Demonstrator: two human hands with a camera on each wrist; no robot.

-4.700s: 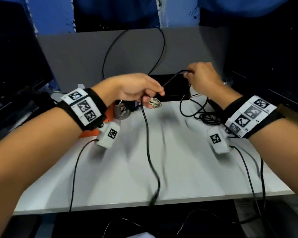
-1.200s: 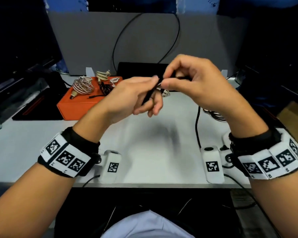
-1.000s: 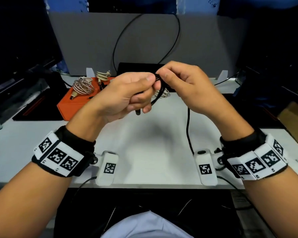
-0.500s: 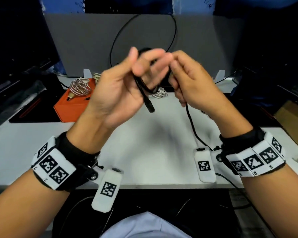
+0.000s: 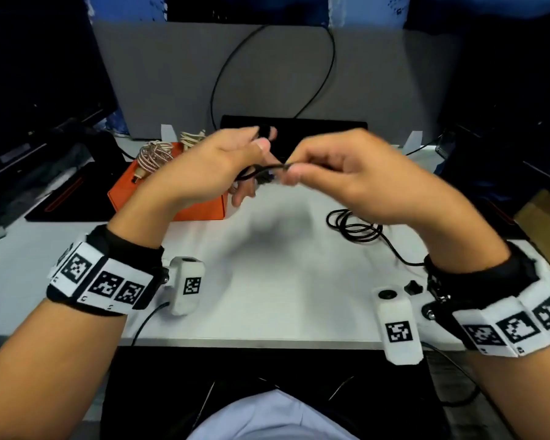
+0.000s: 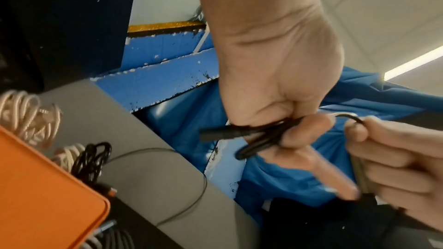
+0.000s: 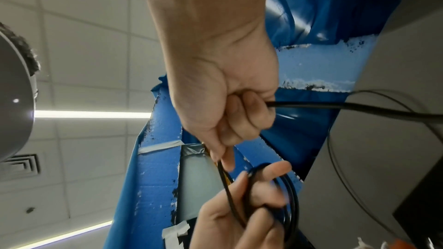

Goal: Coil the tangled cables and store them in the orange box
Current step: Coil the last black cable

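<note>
Blurring hands (image 5: 216,166) hide the black cable's (image 5: 269,168) coil.

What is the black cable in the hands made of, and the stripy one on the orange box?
The black cable looks like smooth rubber or plastic: it shines a little and bends easily. The stripy cable on the orange box seems woven fabric, going by its braided pattern. The box looks like matte plastic, though that's uncertain.
</note>
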